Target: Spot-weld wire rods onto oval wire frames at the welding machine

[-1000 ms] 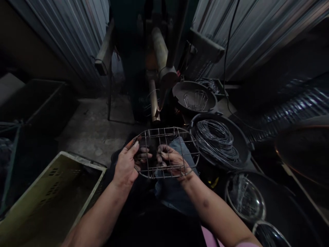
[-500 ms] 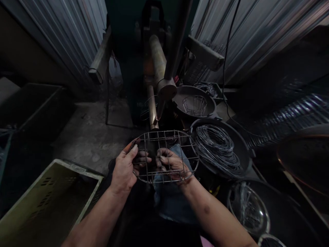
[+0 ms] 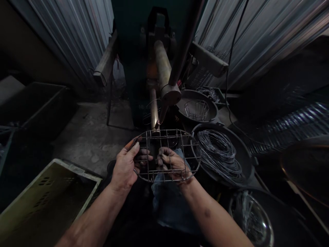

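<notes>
Left hand grips one end of an oval wire rack, held level over the lap; the right hand curls behind its bars, and whether it pinches a wire I cannot tell. Ahead stands a dark machine; a yellow crate sits left; right, a pan holds coiled wire, beside a small wire basket.

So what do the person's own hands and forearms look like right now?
The left hand and right hand are both ungloved, their fingers apparently smudged with grime. The left forearm and right forearm are bare as far as they show; a small round mark sits on the right one.
</notes>
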Available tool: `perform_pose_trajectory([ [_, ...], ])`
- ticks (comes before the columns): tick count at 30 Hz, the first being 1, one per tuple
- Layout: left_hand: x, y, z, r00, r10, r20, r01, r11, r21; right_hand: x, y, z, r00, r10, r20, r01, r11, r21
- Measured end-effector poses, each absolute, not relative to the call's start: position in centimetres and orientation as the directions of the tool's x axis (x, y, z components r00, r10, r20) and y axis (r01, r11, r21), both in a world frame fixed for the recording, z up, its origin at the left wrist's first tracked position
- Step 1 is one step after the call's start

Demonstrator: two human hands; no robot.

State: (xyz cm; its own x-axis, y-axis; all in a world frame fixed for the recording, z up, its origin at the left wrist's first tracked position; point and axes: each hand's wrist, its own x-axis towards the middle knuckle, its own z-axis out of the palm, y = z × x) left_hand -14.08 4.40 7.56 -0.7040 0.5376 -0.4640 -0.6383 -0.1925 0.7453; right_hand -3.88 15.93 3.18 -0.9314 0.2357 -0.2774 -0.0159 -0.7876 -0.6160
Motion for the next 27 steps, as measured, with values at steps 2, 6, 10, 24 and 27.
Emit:
perform_pose_trajectory([
  [2,-14.2,4.5,7.6,-0.704,0.548,-0.452,-0.633,-0.195,0.749,-3.9,16.0,3.2,-0.932,0.242,-0.271,-0.025,-0.786,-0.618],
  [6,-14.3,4.8,7.7,-0.700,0.555,-0.449,-0.635,-0.196,0.747,-4.0,16.2,3.3,-0.936,0.241,-0.257,-0.032,-0.784,-0.620],
  [10,-14.4,5.1,8.0,-0.705,0.553,-0.444,-0.633,-0.209,0.745,-4.3,16.6,3.5,-0.942,0.235,-0.241,-0.038,-0.786,-0.617],
  [24,-15.2,5.9,8.9,-0.680,0.560,-0.474,-0.656,-0.176,0.734,-5.0,17.4,4.7,-0.916,0.255,-0.308,-0.012,-0.787,-0.617],
  [27,-15.3,5.9,9.0,-0.676,0.552,-0.488,-0.663,-0.165,0.731,-5.0,17.4,4.9,-0.914,0.254,-0.318,-0.006,-0.790,-0.613],
])
